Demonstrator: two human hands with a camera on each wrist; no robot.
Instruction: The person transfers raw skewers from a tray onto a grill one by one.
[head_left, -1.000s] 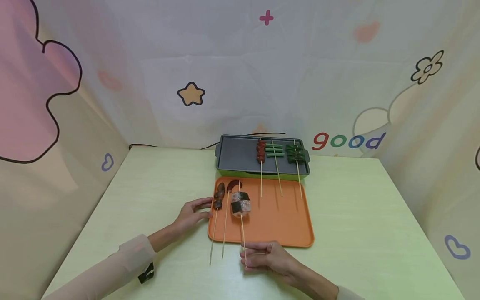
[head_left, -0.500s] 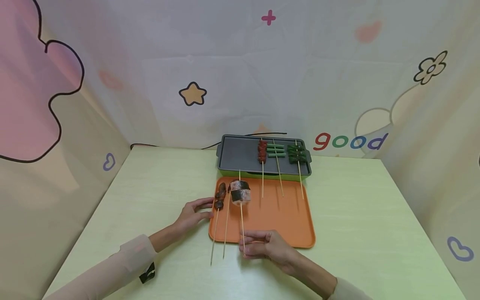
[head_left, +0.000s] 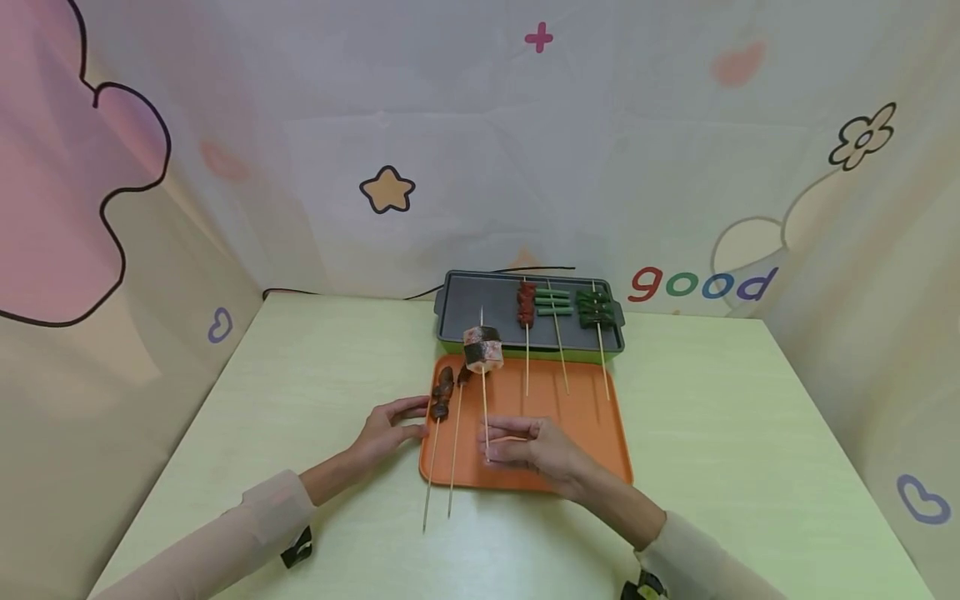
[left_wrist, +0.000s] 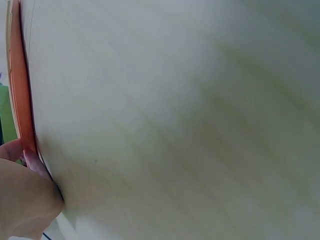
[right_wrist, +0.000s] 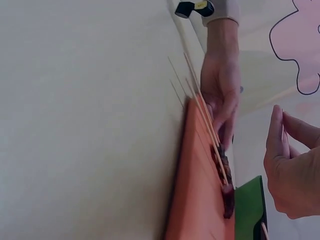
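In the head view my right hand point(head_left: 540, 450) pinches the lower end of a skewer point(head_left: 485, 408) that carries a white rice-ball-like piece point(head_left: 483, 348) with dark bands. It is lifted over the orange tray point(head_left: 558, 417), its top overlapping the grill pan's front edge. Only the thumb and fingers of that right hand point(right_wrist: 295, 165) show in the right wrist view. My left hand point(head_left: 386, 433) holds the tray's left rim, with fingers point(left_wrist: 11, 149) at the rim in the left wrist view. Beside it lie a brown chunky skewer point(head_left: 442, 392) and a dark-red one point(head_left: 462, 375), partly hidden.
Behind the tray stands a dark grill pan point(head_left: 476, 304) on a green base. On its right half lie a red meat skewer point(head_left: 526, 304), a green stalk skewer point(head_left: 553, 302) and a leafy green skewer point(head_left: 596, 308), their sticks hanging over the tray. A printed curtain point(head_left: 480, 167) surrounds the table.
My right hand has moved away from me with the banded skewer, from the tray's front edge toward the grill pan. The left hand stays at the tray's rim.
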